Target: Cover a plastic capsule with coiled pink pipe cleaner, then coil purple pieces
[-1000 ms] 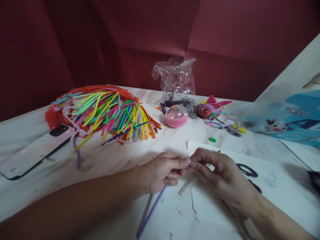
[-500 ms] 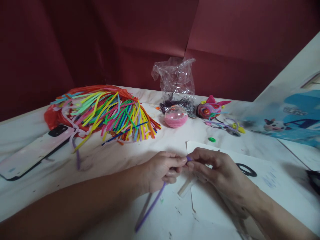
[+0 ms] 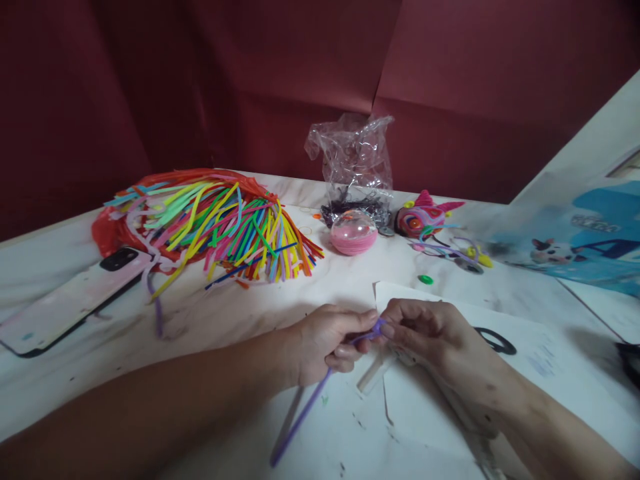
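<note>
A purple pipe cleaner point(image 3: 303, 419) runs down from my left hand point(image 3: 327, 343), its free end hanging toward the lower middle of the view. My left hand is closed around it, thumb and forefinger pinching near its upper part. My right hand point(image 3: 433, 340) meets the left at the fingertips and pinches the same pipe cleaner, where a small bent or twisted purple bit shows between the hands. Beneath the hands lie white paper sheets point(image 3: 430, 420) and a short clear stick point(image 3: 373, 375).
A heap of multicoloured pipe cleaners point(image 3: 235, 230) in red plastic lies back left, beside a phone point(image 3: 75, 300). Further back are a clear plastic bag point(image 3: 353, 157), a pink capsule ball point(image 3: 354, 233) and a pink craft figure point(image 3: 423, 217). A green button point(image 3: 425, 279) and black ring point(image 3: 495, 340) lie right.
My fingertips have parted slightly, so more of the bent purple pipe cleaner shows between them. Both hands stay in nearly the same place.
</note>
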The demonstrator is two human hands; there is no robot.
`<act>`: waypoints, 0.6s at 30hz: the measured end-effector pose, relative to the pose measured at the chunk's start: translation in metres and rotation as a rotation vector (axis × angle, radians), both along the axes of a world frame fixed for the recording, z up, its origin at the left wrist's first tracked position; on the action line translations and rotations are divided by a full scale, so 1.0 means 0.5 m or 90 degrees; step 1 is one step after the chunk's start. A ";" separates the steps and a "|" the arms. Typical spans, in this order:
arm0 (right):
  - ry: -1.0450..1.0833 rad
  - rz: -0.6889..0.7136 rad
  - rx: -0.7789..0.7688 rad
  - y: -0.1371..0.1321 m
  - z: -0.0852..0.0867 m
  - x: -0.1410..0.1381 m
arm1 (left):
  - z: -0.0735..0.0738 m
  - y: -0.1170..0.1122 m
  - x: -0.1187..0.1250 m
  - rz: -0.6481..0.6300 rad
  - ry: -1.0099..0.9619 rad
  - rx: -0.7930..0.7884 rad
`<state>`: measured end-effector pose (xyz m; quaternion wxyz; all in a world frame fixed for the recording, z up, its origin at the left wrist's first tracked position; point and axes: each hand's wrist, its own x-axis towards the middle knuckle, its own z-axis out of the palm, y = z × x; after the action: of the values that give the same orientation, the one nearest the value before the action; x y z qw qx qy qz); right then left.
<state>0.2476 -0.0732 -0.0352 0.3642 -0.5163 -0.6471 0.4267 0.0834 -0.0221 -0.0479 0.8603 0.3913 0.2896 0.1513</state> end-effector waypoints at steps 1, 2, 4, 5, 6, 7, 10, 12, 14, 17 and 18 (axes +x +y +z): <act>-0.029 0.018 0.002 -0.001 0.004 0.001 | 0.000 0.000 0.000 -0.007 0.011 0.003; -0.065 0.035 0.007 -0.003 0.008 0.001 | 0.000 0.001 -0.001 -0.014 0.024 0.005; -0.168 0.057 0.034 -0.007 0.015 0.001 | -0.001 0.000 -0.002 -0.029 0.048 0.005; -0.226 0.066 0.053 -0.009 0.018 0.002 | -0.003 0.000 -0.002 -0.037 0.059 0.004; -0.281 0.077 0.074 -0.011 0.020 0.002 | -0.005 -0.001 -0.002 -0.044 0.068 0.002; -0.330 0.091 0.094 -0.014 0.022 0.002 | -0.007 -0.002 -0.002 -0.051 0.075 0.000; -0.420 0.139 0.138 -0.016 0.023 0.001 | -0.015 -0.007 -0.001 -0.050 0.079 -0.002; -0.425 0.127 0.154 -0.013 0.023 0.001 | -0.018 -0.009 0.001 -0.031 0.064 -0.003; -0.363 0.078 0.141 -0.008 0.022 0.002 | -0.018 -0.009 0.002 -0.001 0.031 -0.003; -0.179 0.006 0.079 -0.001 0.016 -0.001 | -0.013 -0.008 0.002 0.038 -0.035 -0.007; -0.120 -0.010 0.066 -0.001 0.013 -0.003 | -0.011 -0.007 0.002 0.046 -0.054 -0.009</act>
<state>0.2460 -0.0737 -0.0286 0.3313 -0.5395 -0.6956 0.3395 0.0846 -0.0258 -0.0536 0.8684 0.3680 0.2679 0.1967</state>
